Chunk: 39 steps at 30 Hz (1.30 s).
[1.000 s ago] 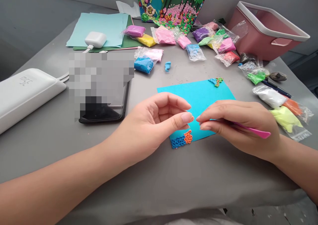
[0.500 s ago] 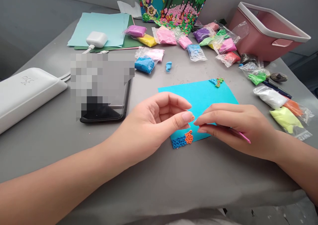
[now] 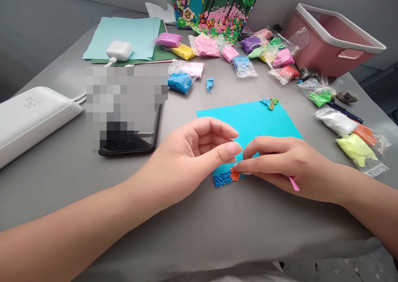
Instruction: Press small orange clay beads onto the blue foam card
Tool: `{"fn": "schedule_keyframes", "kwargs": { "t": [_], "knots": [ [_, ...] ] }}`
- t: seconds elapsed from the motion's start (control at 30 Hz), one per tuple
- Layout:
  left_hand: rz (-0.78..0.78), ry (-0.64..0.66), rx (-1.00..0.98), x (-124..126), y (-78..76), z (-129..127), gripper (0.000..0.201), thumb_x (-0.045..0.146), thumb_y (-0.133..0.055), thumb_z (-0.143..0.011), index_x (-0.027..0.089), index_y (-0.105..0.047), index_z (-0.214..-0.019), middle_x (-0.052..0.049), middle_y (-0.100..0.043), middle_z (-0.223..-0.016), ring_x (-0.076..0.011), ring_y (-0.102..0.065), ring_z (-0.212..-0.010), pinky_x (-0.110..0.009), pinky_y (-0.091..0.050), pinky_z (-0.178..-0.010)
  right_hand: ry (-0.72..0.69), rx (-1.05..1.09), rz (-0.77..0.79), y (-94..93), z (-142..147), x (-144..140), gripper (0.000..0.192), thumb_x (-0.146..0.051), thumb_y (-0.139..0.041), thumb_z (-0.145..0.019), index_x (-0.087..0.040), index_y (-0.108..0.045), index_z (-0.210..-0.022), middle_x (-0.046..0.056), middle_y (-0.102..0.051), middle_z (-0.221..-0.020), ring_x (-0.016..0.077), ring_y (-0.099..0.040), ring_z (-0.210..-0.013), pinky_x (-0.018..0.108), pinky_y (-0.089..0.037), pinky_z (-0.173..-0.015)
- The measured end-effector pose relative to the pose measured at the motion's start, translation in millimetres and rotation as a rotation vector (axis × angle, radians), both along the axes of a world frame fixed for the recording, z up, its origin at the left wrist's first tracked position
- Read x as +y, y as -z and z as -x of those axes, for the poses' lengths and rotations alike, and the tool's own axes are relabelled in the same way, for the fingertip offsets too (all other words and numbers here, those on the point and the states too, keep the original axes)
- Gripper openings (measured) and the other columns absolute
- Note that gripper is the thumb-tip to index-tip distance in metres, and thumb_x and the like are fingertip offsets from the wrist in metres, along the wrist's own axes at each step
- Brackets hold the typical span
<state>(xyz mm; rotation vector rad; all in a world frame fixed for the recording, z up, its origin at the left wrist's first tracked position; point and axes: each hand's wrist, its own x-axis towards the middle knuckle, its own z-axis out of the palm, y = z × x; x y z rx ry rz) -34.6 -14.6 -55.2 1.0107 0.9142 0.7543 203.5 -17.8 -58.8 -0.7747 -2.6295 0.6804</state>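
Orange rings [image 3: 235, 174] are taking your right hand [image 3: 280, 166], pinching the pink tool [image 3: 294, 184]; keep pressing lightly while your left hand [image 3: 192, 155] is pinching, perhaps, clay.

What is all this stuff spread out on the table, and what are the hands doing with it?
table: one, grey, under everything.
blue sheet: one, turquoise, centre, partly under the hands.
clay rings: a patch, blue and orange, sheet's near corner; a smaller patch at its far corner.
clay bags: many, assorted colours, along the far and right sides.
blue lump: one, loose, behind the sheet.
pink bin: one, far right.
finished picture: one, multicoloured, propped at the back.
paper sheets: a few, pale green, far left.
earbud case: one, white, on the papers.
phone: one, black, left of centre, partly blurred.
white device: one, far left.
left hand: thumb and fingers curled above the sheet's corner.
right hand: holds a pink tool, fingertips at the orange rings.
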Motion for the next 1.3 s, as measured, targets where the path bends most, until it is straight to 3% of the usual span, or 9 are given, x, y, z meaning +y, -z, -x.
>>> {"fn": "schedule_keyframes", "kwargs": {
  "t": [0.23, 0.47, 0.87, 1.13, 1.3],
  "knots": [
    [0.014, -0.001, -0.002, 0.0, -1.3, 1.8, 0.022, 0.012, -0.085, -0.076, 0.024, -0.07, -0.089, 0.009, -0.074, -0.084, -0.0076, -0.072, -0.082, -0.011, -0.059, -0.073, 0.009, -0.012, -0.005, 0.6, 1.5, 0.2, 0.025, -0.013, -0.053, -0.1, -0.026, -0.067, -0.117, 0.005, -0.068, -0.108, 0.0109, -0.067, -0.078, 0.024, -0.055, -0.069],
    [-0.014, 0.008, 0.022, 0.4, 1.4, -0.4, 0.022, 0.014, -0.085, -0.076, 0.024, -0.071, -0.089, 0.009, -0.074, -0.084, -0.008, -0.072, -0.082, -0.011, -0.059, -0.074, 0.024, 0.013, 0.035, 1.2, 2.1, 0.6, 0.018, -0.013, -0.053, -0.1, -0.021, -0.068, -0.106, 0.005, -0.067, -0.102, 0.0117, -0.068, -0.084, 0.024, -0.056, -0.073],
    [-0.052, 0.045, 0.032, 1.3, 4.5, 0.6, 0.018, 0.028, -0.084, -0.08, 0.024, -0.07, -0.092, 0.008, -0.073, -0.086, -0.0073, -0.072, -0.084, -0.01, -0.058, -0.074, 0.027, -0.02, 0.027, 3.4, 1.9, 0.2, 0.024, -0.012, -0.051, -0.1, -0.024, -0.071, -0.107, 0.005, -0.068, -0.103, 0.0121, -0.066, -0.075, 0.025, -0.052, -0.066],
    [-0.069, 0.056, 0.028, 0.8, 6.0, 1.0, 0.018, 0.031, -0.083, -0.081, 0.025, -0.07, -0.092, 0.009, -0.074, -0.087, -0.0062, -0.072, -0.086, -0.008, -0.056, -0.075, -0.008, 0.011, -0.131, -1.8, 2.5, 0.0, 0.02, -0.009, -0.055, -0.096, -0.02, -0.069, -0.104, 0.007, -0.069, -0.098, 0.0104, -0.06, -0.07, 0.024, -0.05, -0.063],
    [-0.069, 0.051, 0.041, 0.9, 6.1, 0.7, 0.02, 0.032, -0.084, -0.08, 0.024, -0.07, -0.092, 0.008, -0.073, -0.086, -0.0066, -0.071, -0.086, -0.008, -0.056, -0.074, -0.025, -0.002, -0.151, -4.7, 2.6, -1.2, 0.026, -0.007, -0.055, -0.092, -0.021, -0.071, -0.106, 0.005, -0.069, -0.091, 0.0097, -0.053, -0.064, 0.025, -0.043, -0.057]
  ]
}}
